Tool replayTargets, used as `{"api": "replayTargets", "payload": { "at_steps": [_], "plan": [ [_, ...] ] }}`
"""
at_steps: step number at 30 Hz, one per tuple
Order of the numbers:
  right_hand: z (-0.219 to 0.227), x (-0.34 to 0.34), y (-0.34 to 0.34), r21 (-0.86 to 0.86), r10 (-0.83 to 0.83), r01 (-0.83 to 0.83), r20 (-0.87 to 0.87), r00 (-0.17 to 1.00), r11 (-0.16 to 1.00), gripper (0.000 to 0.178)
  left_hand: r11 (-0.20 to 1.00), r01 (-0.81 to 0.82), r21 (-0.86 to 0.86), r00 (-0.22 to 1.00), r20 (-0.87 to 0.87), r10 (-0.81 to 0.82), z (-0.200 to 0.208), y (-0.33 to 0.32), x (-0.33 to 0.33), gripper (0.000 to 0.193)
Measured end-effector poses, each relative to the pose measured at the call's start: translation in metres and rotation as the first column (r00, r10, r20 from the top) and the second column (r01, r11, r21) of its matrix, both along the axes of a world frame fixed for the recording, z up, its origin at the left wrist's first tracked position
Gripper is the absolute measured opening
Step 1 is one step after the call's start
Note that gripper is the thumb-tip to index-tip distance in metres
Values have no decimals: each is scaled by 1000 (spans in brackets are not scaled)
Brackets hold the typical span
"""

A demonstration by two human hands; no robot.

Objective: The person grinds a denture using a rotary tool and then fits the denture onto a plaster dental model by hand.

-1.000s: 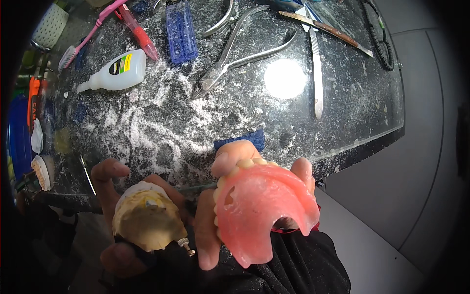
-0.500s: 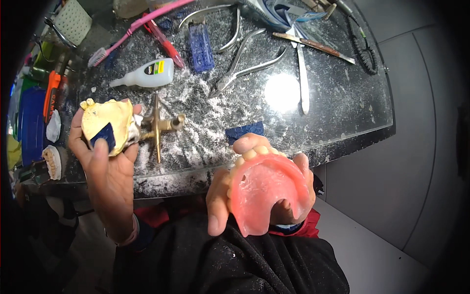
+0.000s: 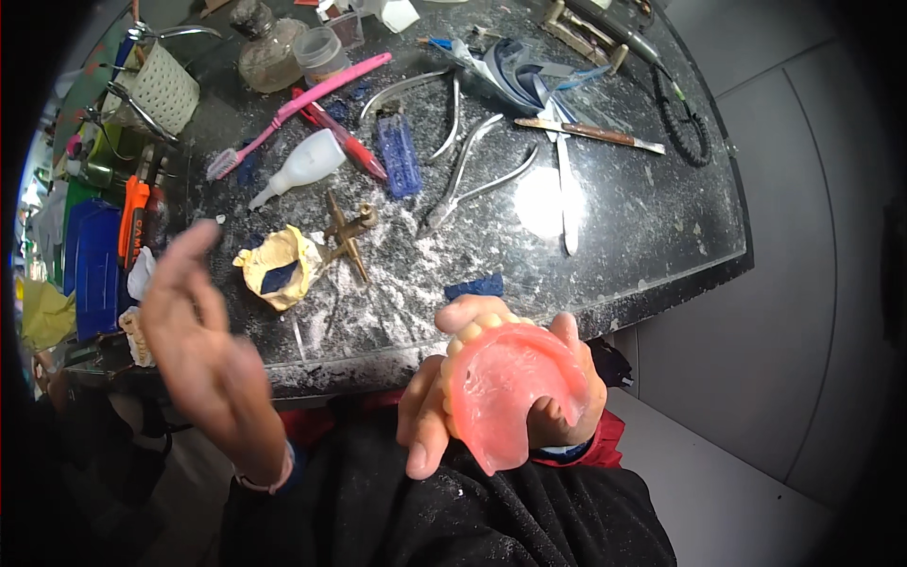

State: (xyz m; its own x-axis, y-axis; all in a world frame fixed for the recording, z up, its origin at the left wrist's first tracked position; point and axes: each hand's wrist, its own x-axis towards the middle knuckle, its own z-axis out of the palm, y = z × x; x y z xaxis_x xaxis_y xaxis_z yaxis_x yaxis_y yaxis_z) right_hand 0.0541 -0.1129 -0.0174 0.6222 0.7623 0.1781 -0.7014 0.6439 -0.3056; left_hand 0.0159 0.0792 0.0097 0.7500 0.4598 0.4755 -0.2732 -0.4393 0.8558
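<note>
My right hand (image 3: 584, 402) holds a pink upper denture (image 3: 515, 387) with cream teeth, its hollow inner side facing up, in front of the table edge. The fingers wrap its left side and the thumb or fingertip shows at the right. My left hand (image 3: 208, 345) hovers over the table's front left, fingers apart, holding nothing; motion blurs it a little. Beyond it lies a yellow plaster dental model (image 3: 295, 257) joined to a brass articulator (image 3: 351, 236). A piece of dark blue paper (image 3: 278, 277) rests on the model. Another dark blue strip (image 3: 474, 286) lies beyond the denture.
White powder covers much of the dark table (image 3: 652, 246). Farther back lie a white squeeze bottle (image 3: 307, 165), pink toothbrush (image 3: 312, 104), red pen (image 3: 345, 137), blue box (image 3: 397, 156), wire pliers (image 3: 463, 184) and a wooden-handled spatula (image 3: 595, 132). An orange cutter (image 3: 132, 217) stands left.
My left hand has let go of the dental model and drawn back left. The model now sits on the table with its articulator. The denture stays in my right hand, slightly lower.
</note>
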Motion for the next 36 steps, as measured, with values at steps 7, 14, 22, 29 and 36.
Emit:
{"api": "replayTargets", "payload": {
  "at_steps": [7,14,22,29,36],
  "plan": [
    [14,10,-2,-266,200,-209,-62,978,941,73,753,652,-88,741,-138,-657,10,-22,19,91],
    [4,12,-7,-372,269,-319,-180,946,872,80,711,703,-5,708,-98,-700,-5,-20,32,98],
    [3,14,-11,-601,294,-331,-162,942,728,95,699,706,-113,692,-104,-715,1,-23,40,91],
    [-5,4,4,-139,81,-100,-141,987,985,59,685,704,-187,677,-110,-727,-2,-15,27,90],
    [-12,-20,14,-310,-154,235,264,952,921,50,795,451,-407,872,11,-489,0,-24,2,74]
  ]
}}
